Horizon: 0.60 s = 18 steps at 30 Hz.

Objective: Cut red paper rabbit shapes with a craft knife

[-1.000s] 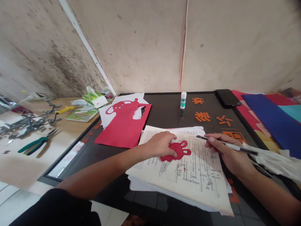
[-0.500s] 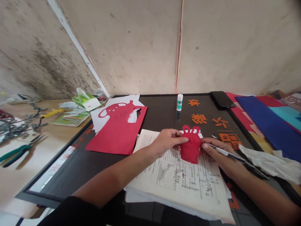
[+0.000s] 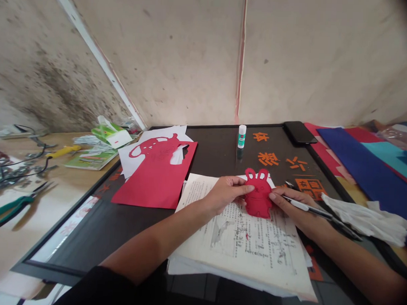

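A red paper rabbit cutout [image 3: 258,201] with two open loop ears is held upright above a printed page. My left hand [image 3: 227,193] pinches its left side between thumb and fingers. The thumb and forefinger of my right hand [image 3: 295,204] close on its right edge. A pen [image 3: 311,208] with a pale barrel lies across that same hand, pointing at the cutout; exactly how the fingers hold it is hard to see. Beneath both hands lies the open booklet [image 3: 203,250], its page covered in print and handwritten marks.
Red paper [image 3: 155,182] with cut-out shapes lies over white sheets at left. A glue stick [image 3: 242,137] stands at the back, near a black phone [image 3: 300,132]. White gloves [image 3: 364,218] and coloured sheets [image 3: 353,162] lie at right. Green-handled pliers [image 3: 16,208] are far left.
The rabbit cutout has turned slightly, and its lower part now faces me more squarely. Both hands keep hold of it in nearly the same place. The view has shifted a little.
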Available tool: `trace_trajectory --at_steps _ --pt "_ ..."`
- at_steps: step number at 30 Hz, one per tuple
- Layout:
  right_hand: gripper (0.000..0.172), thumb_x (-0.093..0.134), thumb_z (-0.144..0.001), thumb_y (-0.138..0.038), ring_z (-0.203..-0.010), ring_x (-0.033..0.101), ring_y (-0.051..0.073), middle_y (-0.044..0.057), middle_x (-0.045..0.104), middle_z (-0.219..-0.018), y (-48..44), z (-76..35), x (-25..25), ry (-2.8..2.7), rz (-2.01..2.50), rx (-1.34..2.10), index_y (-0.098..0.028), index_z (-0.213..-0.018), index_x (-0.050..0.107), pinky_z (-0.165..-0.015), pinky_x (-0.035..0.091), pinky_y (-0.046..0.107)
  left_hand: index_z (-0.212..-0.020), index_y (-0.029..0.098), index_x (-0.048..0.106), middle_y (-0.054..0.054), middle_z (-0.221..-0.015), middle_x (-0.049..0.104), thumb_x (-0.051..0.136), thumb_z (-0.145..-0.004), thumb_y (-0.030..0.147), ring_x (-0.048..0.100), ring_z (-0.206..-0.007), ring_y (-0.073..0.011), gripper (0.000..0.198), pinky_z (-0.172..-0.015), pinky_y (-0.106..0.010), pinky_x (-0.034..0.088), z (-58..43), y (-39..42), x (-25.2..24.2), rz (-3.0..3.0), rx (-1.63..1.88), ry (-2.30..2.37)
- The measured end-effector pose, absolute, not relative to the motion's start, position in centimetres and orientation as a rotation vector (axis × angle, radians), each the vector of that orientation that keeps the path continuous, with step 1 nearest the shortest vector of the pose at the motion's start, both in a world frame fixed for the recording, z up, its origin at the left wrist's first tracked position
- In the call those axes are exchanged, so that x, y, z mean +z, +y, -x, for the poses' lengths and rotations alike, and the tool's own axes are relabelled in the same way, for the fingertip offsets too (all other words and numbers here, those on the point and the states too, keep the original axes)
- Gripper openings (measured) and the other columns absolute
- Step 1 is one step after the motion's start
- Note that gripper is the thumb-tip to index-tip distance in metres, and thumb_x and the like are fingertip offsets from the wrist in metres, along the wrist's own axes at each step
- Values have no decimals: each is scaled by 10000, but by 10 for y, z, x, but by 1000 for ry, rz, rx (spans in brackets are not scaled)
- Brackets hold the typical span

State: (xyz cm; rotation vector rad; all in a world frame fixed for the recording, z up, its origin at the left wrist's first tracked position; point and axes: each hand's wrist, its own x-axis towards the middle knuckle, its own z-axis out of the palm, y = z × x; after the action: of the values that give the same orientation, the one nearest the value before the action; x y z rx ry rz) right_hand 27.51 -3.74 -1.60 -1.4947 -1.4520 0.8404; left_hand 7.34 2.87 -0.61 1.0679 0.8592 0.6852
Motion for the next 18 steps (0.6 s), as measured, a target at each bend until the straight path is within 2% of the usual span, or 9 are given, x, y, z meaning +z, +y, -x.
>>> trace_trajectory --at_steps 3,11,16,18 --pt "350 679 -796 -553 -687 629 191 38 716 -753 -37 -276 -16 -1429 1495 878 -209 -765 738 -636 495 287 -763 98 683 -30 -695 659 807 -756 273 600 -546 -79 215 -536 -198 510 -72 27 -5 -1077 679 852" --pt "359 737 -723 -584 -541 565 153 10 650 -643 -35 -280 -19 -1231 1473 1004 -233 -792 722 -495 448 264 -848 107 711 -55 -757 696 770 -805 292 644 -595 -104 198 -586 -232 540 -72 25 -5 -1111 646 841" --pt "348 751 -728 -564 -541 578 144 12 661 -611 -34 -280 -16 -1158 1425 1017 -223 -792 717 -513 451 250 -908 128 724 -63 -785 713 801 -780 320 654 -642 -116 243 -563 -211 514 -72 21 -5 -1162 606 832" --pt "353 756 -725 -562 -527 572 136 8 653 -580 -34 -279 -15 -1125 1409 1037 -216 -781 711 -522 449 245 -871 125 713 -68 -767 709 775 -803 401 657 -639 -124 292 -546 -212 507 -72 21 -7 -1174 602 837"
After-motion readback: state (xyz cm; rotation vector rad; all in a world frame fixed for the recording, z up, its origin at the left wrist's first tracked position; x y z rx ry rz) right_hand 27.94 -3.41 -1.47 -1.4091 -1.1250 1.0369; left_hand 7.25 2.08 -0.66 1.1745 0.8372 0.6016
